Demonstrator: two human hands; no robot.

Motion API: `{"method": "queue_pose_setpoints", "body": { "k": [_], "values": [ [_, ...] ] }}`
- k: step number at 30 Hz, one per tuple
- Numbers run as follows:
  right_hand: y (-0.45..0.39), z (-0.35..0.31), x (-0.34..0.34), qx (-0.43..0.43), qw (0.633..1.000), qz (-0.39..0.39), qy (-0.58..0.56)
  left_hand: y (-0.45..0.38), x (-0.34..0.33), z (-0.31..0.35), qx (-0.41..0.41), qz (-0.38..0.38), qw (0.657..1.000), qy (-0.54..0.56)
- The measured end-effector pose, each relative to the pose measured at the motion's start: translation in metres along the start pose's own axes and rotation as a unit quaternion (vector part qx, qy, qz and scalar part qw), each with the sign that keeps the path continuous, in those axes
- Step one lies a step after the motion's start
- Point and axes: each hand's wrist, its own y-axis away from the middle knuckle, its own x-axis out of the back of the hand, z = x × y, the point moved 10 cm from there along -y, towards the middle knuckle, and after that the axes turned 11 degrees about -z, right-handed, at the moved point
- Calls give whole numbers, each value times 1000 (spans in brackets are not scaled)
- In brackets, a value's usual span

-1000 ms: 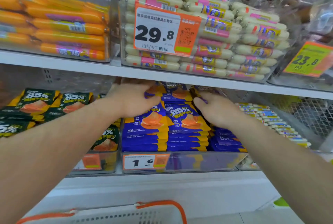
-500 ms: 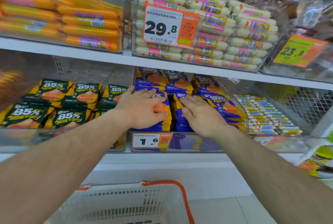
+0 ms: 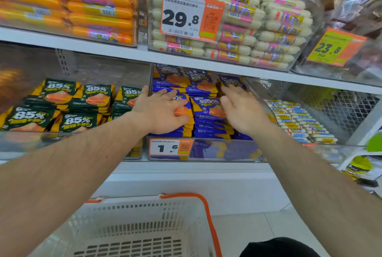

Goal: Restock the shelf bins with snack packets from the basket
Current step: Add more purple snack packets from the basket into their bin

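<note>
White shop shelving (image 3: 124, 53) fills the view, with clear plastic bins set side by side on two levels. Both hands reach into the middle bin (image 3: 206, 150) of the lower level, which bears a price tag (image 3: 170, 147) reading 1.6 on its front wall. That bin holds stacks of blue snack packets (image 3: 206, 108) marked 85%. The left hand (image 3: 161, 112) lies palm down on the front left stack, its fingers spread and nearly straight across the top packet, the thumb stretched along the stack's near edge; it presses rather than grips. The right hand (image 3: 240, 110) is blurred; its fingers are extended and loosely apart, pointing toward the packets at the back right of the bin, and whether they touch a packet or hover just over it cannot be told. Just left of the left hand, the neighbouring bin carries green packets (image 3: 62, 99) with the same 85% mark. To the right of the right hand lies a bin of small white and blue sticks (image 3: 297, 120). Above the hands, the upper level holds orange sausages (image 3: 97, 11) and pale sausages (image 3: 268, 35) behind a 29.8 tag (image 3: 186, 17). Below the forearms stands a white basket (image 3: 134, 225) with an orange handle (image 3: 206, 213); no packets show in the visible part of it.
</note>
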Motion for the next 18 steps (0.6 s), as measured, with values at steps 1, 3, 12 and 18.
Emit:
{"method": "queue_pose_setpoints", "body": {
  "k": [1,3,12,18],
  "values": [
    [0,18,1,-35,999,-8,8,0,0,0,-2,0,1000,0],
    [1,45,-13,-83,994,-72,27,0,0,1,-5,2,1000,-1],
    [11,-29,30,3,998,50,22,23,16,-6,-42,69,990,118],
    [13,-190,12,144,987,0,-76,91,13,-120,9,171,972,158]
  ]
}}
